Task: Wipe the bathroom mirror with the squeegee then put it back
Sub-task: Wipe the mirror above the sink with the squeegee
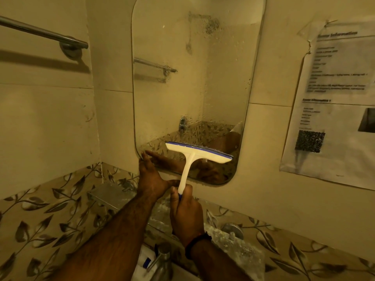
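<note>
The mirror point(182, 88) with rounded corners hangs on the tiled wall ahead, speckled with water drops near its top and lower part. A white squeegee point(194, 154) with a blue blade edge lies against the lower part of the glass, blade tilted down to the right. My right hand point(185, 216) grips the bottom of its handle, a dark band on the wrist. My left hand point(151, 177) rests flat with fingers spread on the mirror's lower left corner and touches the handle with its thumb.
A metal towel bar point(42, 36) is on the left wall. A printed paper sheet point(334, 94) with a QR code is taped right of the mirror. Below are a small metal shelf point(109, 194), a leaf-patterned tile band point(44, 216), a tap point(162, 258) and a round wall valve point(232, 230).
</note>
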`<act>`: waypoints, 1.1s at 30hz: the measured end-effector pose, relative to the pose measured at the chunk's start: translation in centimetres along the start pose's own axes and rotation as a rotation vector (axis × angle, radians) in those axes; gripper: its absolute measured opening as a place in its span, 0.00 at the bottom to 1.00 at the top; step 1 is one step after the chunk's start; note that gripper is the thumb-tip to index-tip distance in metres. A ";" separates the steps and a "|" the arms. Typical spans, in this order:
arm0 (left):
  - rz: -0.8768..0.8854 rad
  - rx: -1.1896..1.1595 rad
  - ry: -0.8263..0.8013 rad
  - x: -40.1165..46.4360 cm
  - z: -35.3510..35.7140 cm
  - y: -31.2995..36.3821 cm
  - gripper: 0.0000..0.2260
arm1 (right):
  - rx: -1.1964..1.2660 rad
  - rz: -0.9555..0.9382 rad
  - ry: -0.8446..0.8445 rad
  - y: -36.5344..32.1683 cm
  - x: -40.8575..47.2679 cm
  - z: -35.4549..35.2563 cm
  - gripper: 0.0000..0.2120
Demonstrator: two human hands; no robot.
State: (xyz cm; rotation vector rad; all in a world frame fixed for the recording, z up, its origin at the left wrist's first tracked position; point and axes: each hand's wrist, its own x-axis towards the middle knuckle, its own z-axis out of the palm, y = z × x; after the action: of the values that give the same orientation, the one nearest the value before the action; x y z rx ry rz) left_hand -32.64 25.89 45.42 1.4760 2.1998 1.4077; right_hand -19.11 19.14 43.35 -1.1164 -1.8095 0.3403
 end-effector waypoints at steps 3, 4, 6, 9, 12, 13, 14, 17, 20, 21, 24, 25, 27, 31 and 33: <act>0.001 0.019 0.001 0.0 0.0 0.0 0.68 | -0.006 -0.020 -0.008 -0.1 0.5 -0.5 0.13; 0.005 0.019 0.005 0.0 0.0 -0.1 0.68 | -0.009 -0.033 -0.001 -0.1 0.8 -0.7 0.13; 0.021 0.014 0.018 0.1 0.1 -0.3 0.66 | -0.013 -0.058 0.021 -0.4 1.3 -1.0 0.13; 0.021 0.017 0.020 0.1 0.1 -0.4 0.65 | -0.015 -0.072 0.043 -0.7 1.4 -1.1 0.13; 0.020 0.028 0.023 0.1 0.1 -0.4 0.65 | 0.005 -0.053 0.044 -1.2 1.1 -1.0 0.14; 0.023 0.029 0.024 0.1 0.0 -0.3 0.65 | 0.023 -0.039 0.039 -1.3 1.0 -0.9 0.14; 0.024 0.030 0.023 0.1 0.0 -0.3 0.65 | 0.042 -0.024 0.033 -1.5 0.9 -0.8 0.14; 0.007 0.035 0.004 0.0 -0.1 -0.1 0.67 | 0.080 0.025 0.015 -1.7 0.1 -0.5 0.14; -0.005 0.007 -0.012 -0.1 -0.3 0.1 0.70 | 0.111 0.066 0.028 -1.6 -1.1 0.0 0.13; 0.000 -0.003 -0.010 -0.1 -0.4 0.1 0.70 | 0.114 0.079 0.028 -1.6 -1.5 0.1 0.13; 0.015 -0.029 -0.002 -0.3 -0.5 0.2 0.71 | 0.113 0.116 0.012 -1.2 -2.4 0.5 0.14; 0.022 -0.035 0.002 -0.4 -0.5 0.2 0.71 | 0.114 0.130 -0.004 -1.1 -2.7 0.6 0.14; 0.033 -0.038 0.002 -0.5 -0.6 0.3 0.71 | 0.105 0.157 -0.042 -0.8 -3.3 0.7 0.15; 0.029 -0.015 -0.013 -0.6 -0.8 0.5 0.71 | 0.091 0.208 -0.091 -0.6 -4.6 0.8 0.12; 0.023 -0.007 -0.015 -0.7 -0.9 0.6 0.70 | 0.097 0.230 -0.099 -0.7 -5.0 0.7 0.11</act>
State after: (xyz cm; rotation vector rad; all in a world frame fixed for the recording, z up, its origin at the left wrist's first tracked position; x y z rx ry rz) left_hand -32.37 24.88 46.15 1.5089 2.1746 1.4051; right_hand -19.42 14.91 40.55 -1.2608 -1.7331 0.6226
